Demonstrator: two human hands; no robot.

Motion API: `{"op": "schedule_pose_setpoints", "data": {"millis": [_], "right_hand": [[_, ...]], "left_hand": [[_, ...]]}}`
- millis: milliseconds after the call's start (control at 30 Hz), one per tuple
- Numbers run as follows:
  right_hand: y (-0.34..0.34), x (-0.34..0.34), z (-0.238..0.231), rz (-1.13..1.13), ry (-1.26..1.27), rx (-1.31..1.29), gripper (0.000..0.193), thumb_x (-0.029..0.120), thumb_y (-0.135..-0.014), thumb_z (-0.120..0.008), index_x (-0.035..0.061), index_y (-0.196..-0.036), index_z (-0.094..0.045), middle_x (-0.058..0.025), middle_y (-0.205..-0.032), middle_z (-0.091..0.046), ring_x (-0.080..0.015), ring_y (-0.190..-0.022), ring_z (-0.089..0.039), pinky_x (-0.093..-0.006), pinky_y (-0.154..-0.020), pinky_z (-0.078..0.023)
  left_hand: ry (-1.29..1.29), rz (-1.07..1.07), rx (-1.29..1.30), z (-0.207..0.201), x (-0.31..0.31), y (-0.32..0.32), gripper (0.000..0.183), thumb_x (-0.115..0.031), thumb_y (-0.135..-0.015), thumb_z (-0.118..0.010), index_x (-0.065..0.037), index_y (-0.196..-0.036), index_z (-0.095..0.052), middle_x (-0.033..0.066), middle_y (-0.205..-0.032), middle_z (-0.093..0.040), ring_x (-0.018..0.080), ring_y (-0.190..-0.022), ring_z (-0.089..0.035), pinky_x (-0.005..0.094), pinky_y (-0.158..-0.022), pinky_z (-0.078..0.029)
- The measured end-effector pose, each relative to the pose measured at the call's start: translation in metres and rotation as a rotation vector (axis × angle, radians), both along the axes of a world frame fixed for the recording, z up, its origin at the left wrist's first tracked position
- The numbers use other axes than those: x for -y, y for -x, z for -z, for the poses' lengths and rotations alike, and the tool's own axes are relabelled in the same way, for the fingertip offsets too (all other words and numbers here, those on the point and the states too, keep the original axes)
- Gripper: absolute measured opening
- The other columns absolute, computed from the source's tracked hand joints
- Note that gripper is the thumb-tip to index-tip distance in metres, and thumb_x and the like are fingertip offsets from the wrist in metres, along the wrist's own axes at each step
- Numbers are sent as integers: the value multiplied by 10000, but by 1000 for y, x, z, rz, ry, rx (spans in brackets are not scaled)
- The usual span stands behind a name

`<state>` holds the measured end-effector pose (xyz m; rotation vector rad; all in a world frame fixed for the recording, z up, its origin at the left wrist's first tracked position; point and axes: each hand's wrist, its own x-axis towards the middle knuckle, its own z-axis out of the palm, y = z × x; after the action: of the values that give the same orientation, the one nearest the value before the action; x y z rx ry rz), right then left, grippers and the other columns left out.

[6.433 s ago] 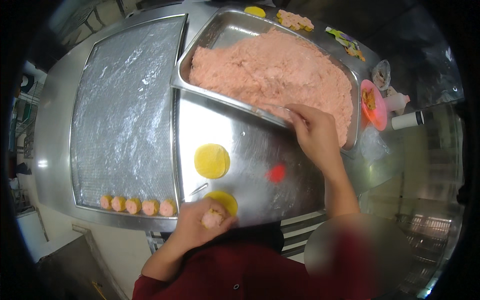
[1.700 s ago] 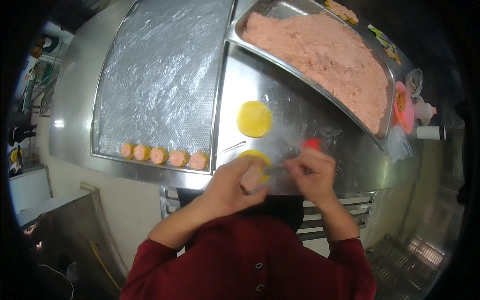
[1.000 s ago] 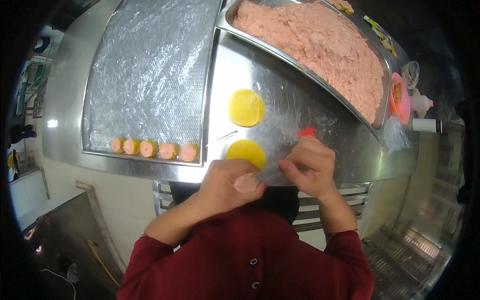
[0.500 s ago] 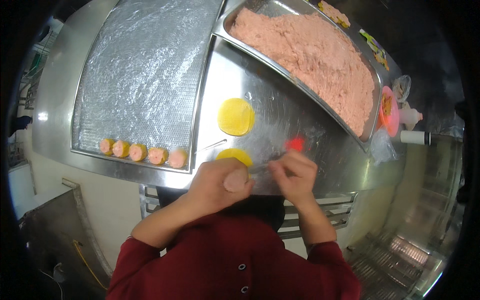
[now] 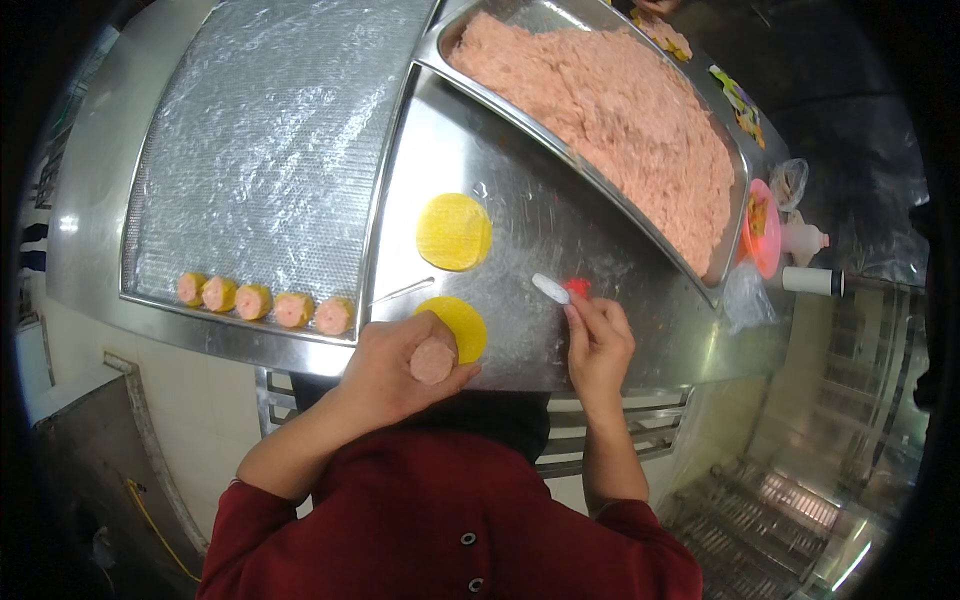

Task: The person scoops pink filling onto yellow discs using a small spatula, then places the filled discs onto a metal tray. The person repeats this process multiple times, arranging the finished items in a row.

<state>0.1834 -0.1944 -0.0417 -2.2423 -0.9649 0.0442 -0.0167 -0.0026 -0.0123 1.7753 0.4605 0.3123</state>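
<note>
In my left hand [image 5: 378,372] is a small open-topped dumpling [image 5: 432,361], its pink filling facing up and my fingers closed round its side. My right hand [image 5: 604,350] pinches a small, flat, whitish spatula [image 5: 549,289] whose blade points left, just above the steel table. Right beside the blade lies a small patch of bright red bits [image 5: 577,286]. A round yellow wrapper [image 5: 467,328] lies partly hidden behind my left hand. Farther off, another yellow round or stack of rounds [image 5: 453,232] rests on the table.
At left, a perforated tray [image 5: 260,150] covered in clear film holds several dumplings [image 5: 251,301] along its near edge. A deep steel pan [image 5: 570,155] of pink filling stands far right. Nearby are a thin metal stick [image 5: 405,290], a pink bowl [image 5: 765,255] and another person's hand [image 5: 660,6].
My right hand has drawn away from the dumpling, and its spatula now shows beside the red bits. My left hand still holds the dumpling. The whole view has shifted slightly; another person's hand appears at the top.
</note>
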Motion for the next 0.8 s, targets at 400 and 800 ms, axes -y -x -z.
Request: {"op": "schedule_pose_setpoints", "data": {"millis": [400,800], "right_hand": [[30,-20,-48,-354,-197,-565,212,38,-908,-766,12,-1118,-788,-84,-915,-683,-152,-801,-629,-263,-691,-482],[26,-36,-43,-487,-228,-392,292,-64,-773,-814,33,-1048,-813,-73,-921,-674,-156,-776,-630,-274,-682,-495]], "left_hand": [[-21,-15,41,4,4,-4,242,-159,-793,-892,-55,-898,-701,95,-878,-745,207,-778,-734,310,-702,-554],[-23,-27,23,-3,2,8,233,-156,-794,-878,-45,-921,-718,109,-852,-739,212,-758,-730,313,-682,-543]]}}
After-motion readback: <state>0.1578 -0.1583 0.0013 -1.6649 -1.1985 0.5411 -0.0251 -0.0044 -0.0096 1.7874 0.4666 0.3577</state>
